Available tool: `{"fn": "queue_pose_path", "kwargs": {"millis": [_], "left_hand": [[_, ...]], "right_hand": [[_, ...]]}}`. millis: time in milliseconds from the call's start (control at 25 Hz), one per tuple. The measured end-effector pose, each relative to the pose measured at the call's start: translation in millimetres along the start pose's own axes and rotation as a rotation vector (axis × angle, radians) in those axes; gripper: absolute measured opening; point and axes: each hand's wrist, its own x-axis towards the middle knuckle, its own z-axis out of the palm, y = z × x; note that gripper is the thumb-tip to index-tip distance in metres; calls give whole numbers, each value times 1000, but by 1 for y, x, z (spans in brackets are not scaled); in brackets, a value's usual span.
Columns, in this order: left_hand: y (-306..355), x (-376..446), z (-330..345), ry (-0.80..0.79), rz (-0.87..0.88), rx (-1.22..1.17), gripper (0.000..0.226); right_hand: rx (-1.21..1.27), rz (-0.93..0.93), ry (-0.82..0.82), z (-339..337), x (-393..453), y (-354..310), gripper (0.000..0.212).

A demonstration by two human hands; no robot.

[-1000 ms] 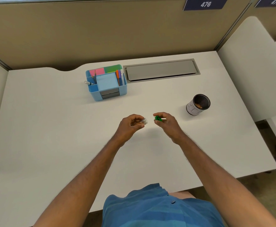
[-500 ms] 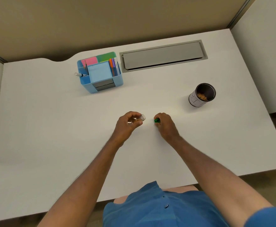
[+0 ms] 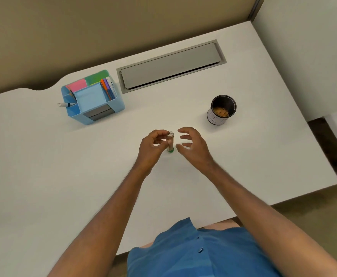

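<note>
A small clear vial [image 3: 170, 139] stands upright on the white desk [image 3: 43, 166], its green cap [image 3: 170, 150] at the bottom against the desk. My left hand [image 3: 153, 144] pinches the vial between thumb and fingertips. Just to the vial's right, my right hand [image 3: 193, 146] hovers with its fingers spread and loosely bent, holding nothing and not touching the vial.
A blue desk organiser [image 3: 92, 98] with sticky notes and pens stands at the back left. A grey cable hatch [image 3: 169, 65] lies at the back. A black cup [image 3: 221, 109] with brownish contents stands to the right of my hands.
The green cap has left my right hand and now sits at the vial's bottom end. The vial stands upright on the desk. My right hand has opened and drawn slightly away.
</note>
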Motion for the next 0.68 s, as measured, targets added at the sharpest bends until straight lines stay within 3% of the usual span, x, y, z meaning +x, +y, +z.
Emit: {"fn": "queue_pose_path", "kwargs": {"millis": [240, 520, 680], "left_hand": [[24, 18, 49, -107, 5, -22, 27], [39, 33, 82, -173, 8, 28, 30], [46, 53, 96, -152, 56, 100, 37]], "right_hand": [[138, 14, 51, -40, -3, -3, 26], [157, 28, 101, -78, 6, 4, 26], [30, -5, 275, -114, 20, 5, 25]]}}
